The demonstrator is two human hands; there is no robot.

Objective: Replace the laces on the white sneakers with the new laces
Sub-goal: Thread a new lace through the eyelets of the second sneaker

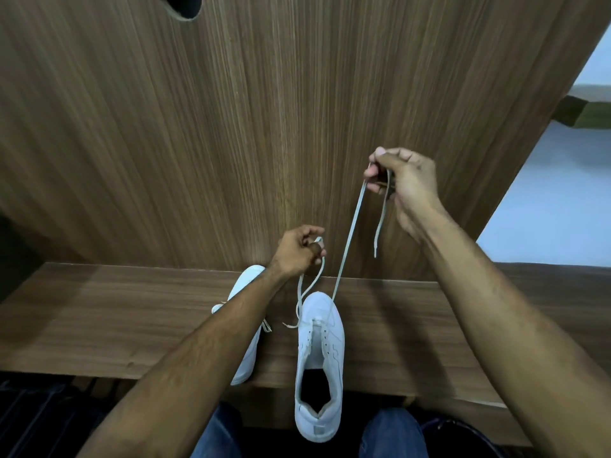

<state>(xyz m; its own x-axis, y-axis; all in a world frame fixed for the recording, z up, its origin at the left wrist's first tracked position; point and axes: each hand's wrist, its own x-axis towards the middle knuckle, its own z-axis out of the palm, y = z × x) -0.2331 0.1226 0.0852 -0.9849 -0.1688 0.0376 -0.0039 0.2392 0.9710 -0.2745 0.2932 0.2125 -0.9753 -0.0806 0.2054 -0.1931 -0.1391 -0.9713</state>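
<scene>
Knees: your jeans (393,434) sit at the bottom edge, cut off by the frame.
Near sneaker: the white sneaker (319,365) lies on the wooden shelf (99,322), toe away from you, heel hanging over the front edge; most eyelets look unlaced.
Second sneaker: the other sneaker (246,328) lies just left of it, largely hidden under your left forearm.
Left hand: your left hand (299,251) hovers above the toes, fingers curled, pinching one end of the lace (348,246); a slack loop drops from it to the eyelets.
Right hand: your right hand (401,180) is raised higher and further right, fingers clamped on the other end, which runs taut to the near sneaker; the tip dangles free below your fist.
Hard to tell: which eyelets the lace passes through.
Back: a wood-grain panel (231,127) rises behind the shelf, with a dark round hole at its top.
</scene>
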